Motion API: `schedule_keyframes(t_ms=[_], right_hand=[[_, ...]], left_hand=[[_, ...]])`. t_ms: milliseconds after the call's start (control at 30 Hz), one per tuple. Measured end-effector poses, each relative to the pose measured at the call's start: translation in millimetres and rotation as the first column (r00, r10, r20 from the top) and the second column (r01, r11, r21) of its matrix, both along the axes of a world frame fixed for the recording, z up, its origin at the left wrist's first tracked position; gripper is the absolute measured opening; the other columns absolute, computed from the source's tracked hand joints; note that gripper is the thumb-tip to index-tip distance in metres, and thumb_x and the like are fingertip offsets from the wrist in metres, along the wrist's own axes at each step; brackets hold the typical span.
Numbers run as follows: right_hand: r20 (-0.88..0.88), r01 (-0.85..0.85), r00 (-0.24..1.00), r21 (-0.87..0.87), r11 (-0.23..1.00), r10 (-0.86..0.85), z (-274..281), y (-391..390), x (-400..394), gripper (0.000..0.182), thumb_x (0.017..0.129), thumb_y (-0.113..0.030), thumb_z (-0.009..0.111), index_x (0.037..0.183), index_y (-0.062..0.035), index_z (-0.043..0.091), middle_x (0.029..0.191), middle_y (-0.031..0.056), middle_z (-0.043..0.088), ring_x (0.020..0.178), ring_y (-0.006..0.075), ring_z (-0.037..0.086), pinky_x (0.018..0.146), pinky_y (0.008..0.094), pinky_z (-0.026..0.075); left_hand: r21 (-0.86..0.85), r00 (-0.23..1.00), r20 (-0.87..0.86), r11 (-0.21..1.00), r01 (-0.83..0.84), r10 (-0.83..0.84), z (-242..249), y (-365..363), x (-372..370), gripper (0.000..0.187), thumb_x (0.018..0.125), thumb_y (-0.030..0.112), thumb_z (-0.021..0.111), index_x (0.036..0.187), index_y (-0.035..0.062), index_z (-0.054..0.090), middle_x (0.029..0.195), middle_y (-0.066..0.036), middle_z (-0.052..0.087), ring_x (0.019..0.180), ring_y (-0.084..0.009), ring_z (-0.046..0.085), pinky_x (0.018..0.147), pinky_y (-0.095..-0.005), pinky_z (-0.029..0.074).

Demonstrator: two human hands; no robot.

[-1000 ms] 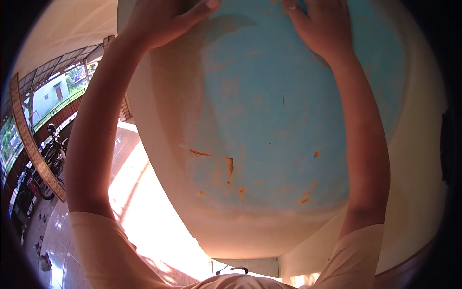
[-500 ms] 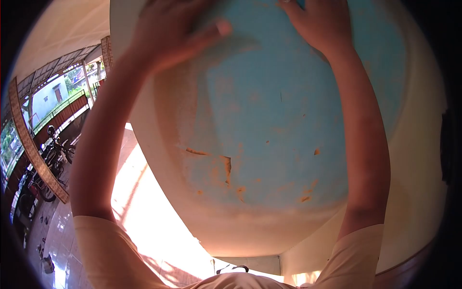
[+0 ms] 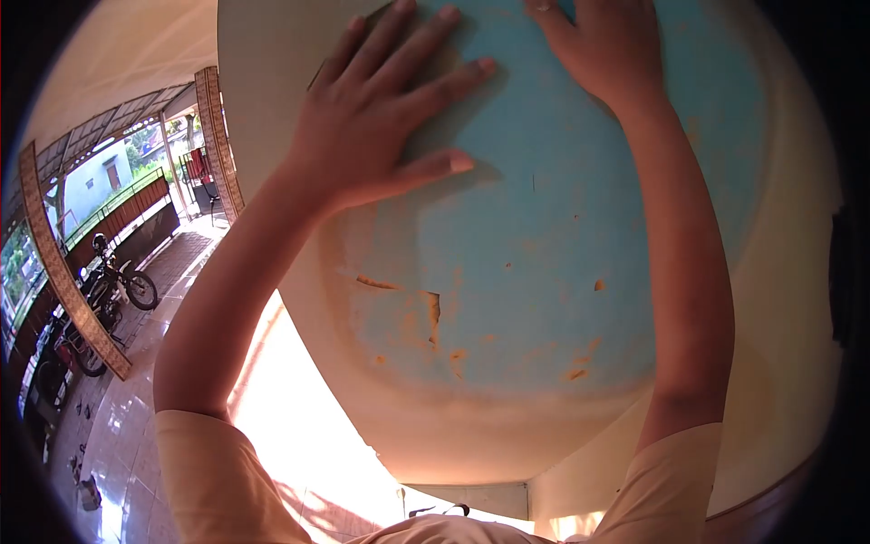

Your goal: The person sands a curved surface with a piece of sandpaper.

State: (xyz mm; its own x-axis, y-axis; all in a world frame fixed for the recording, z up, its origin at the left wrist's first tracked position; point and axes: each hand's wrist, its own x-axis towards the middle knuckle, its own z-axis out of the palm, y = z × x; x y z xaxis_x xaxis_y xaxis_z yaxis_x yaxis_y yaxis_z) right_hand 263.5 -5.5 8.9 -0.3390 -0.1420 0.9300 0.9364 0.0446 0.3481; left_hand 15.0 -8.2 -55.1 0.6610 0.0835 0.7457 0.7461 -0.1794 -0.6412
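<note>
A large beige upright surface with a faded light-blue patch [image 3: 507, 308] fills the middle of the view; the patch is chipped and cracked, with orange-brown showing through. My left hand [image 3: 372, 127] lies over its upper left part, fingers spread and thumb stretched out. A thin dark edge shows behind its fingertips; what it belongs to is hidden. Higher up on the right, my right hand [image 3: 612, 45] rests over the blue, with its thumb apart from the rest. Most of its fingers are cut off by the top of the frame.
A pale wall [image 3: 779, 299] runs along the right. Past the surface's left edge lies a sunlit tiled floor [image 3: 290, 381]. Farther left are patterned posts [image 3: 72, 272], parked motorcycles [image 3: 113, 286] and a railing [image 3: 118, 218].
My left hand has moved down and a little right, so its spread fingers now show. My right hand has stayed almost in place.
</note>
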Motion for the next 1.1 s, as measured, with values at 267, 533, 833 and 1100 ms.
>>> schedule_keyframes(t_ms=[267,533,833,1100], right_hand=[[-0.06,0.002,0.998,-0.051,0.999,-0.005,-7,-8,-9,0.051,0.1,-0.036,0.053,0.147,-0.0187,0.046,0.16,0.0094,0.034,0.149,0.033,0.027,0.122,0.0548,0.018],[-0.074,0.091,0.993,-0.071,0.993,-0.096,-15,-11,-10,0.055,0.101,-0.038,0.05,0.152,-0.0189,0.039,0.162,0.0081,0.03,0.15,0.0328,0.024,0.123,0.0546,0.016],[-0.053,0.096,0.994,-0.065,0.993,-0.099,-27,-9,-2,0.055,0.1,-0.037,0.051,0.151,-0.0172,0.042,0.161,0.0107,0.031,0.148,0.0352,0.027,0.122,0.0568,0.017],[-0.02,0.187,0.981,-0.142,0.972,-0.191,-71,-16,9,0.06,0.101,-0.04,0.047,0.154,-0.0146,0.036,0.163,0.0128,0.027,0.151,0.0346,0.021,0.123,0.0553,0.015]], left_hand=[[0.079,0.942,0.332,0.996,0.035,-0.06,50,13,-19,0.08,0.095,0.072,0.038,0.157,0.0223,0.033,0.166,-0.019,0.014,0.153,-0.0424,0.007,0.123,-0.0549,0.007],[-0.04,0.974,0.15,0.983,0.177,-0.17,-82,4,6,0.074,0.087,0.075,0.047,0.149,0.0334,0.048,0.162,-0.013,0.03,0.147,-0.0463,0.025,0.119,-0.0601,0.018],[0.032,0.937,0.348,0.999,0.028,-0.037,8,5,-9,0.079,0.096,0.071,0.037,0.157,0.0221,0.033,0.166,-0.019,0.013,0.153,-0.0438,0.005,0.122,-0.0576,0.006],[-0.078,0.942,0.298,0.979,0.186,-0.155,-160,10,8,0.078,0.087,0.08,0.041,0.149,0.0334,0.048,0.163,-0.017,0.026,0.146,-0.0519,0.022,0.113,-0.0693,0.018]])
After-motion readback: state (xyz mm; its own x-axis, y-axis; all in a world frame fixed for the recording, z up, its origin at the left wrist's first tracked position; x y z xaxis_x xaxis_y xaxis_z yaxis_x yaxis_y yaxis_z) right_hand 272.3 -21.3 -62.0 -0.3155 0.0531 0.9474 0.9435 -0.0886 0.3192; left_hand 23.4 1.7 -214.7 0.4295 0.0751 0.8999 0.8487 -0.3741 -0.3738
